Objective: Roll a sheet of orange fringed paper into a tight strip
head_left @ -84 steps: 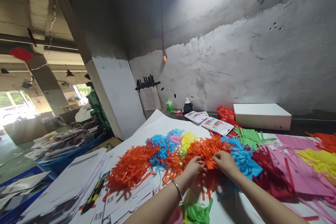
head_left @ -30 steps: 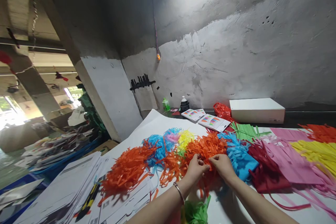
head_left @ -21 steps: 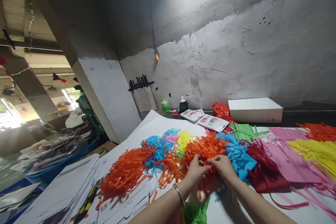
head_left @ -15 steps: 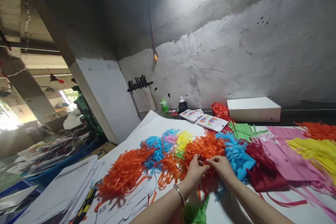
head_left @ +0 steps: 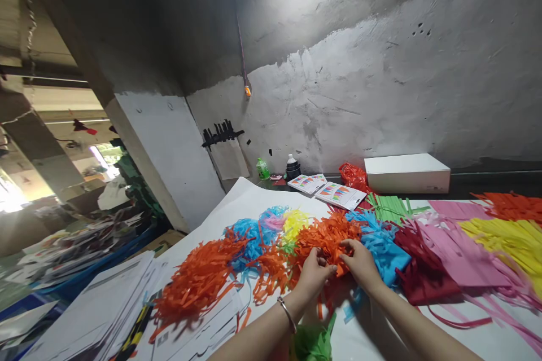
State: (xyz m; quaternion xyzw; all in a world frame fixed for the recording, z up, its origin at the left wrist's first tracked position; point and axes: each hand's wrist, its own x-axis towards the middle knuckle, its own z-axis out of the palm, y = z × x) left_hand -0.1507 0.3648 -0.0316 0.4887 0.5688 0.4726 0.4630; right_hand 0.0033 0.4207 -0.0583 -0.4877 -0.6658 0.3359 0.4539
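Nearest on the bench [head_left: 444,344], I log a green paper tuft [head_left: 312,343]. Next, left hand [head_left: 312,272] and right hand [head_left: 359,262], both pinching the orange fringed paper bundle [head_left: 328,237] at mid-bench. Beside it: blue fringe [head_left: 383,245], maroon fringe [head_left: 417,271], pink sheets [head_left: 457,254]. Farthest, a white box [head_left: 406,172] by the wall.

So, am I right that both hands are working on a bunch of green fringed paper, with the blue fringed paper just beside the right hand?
Not quite: in the head view, the left hand and right hand grip orange fringed paper, not green. The blue fringed paper does lie just beside the right hand.
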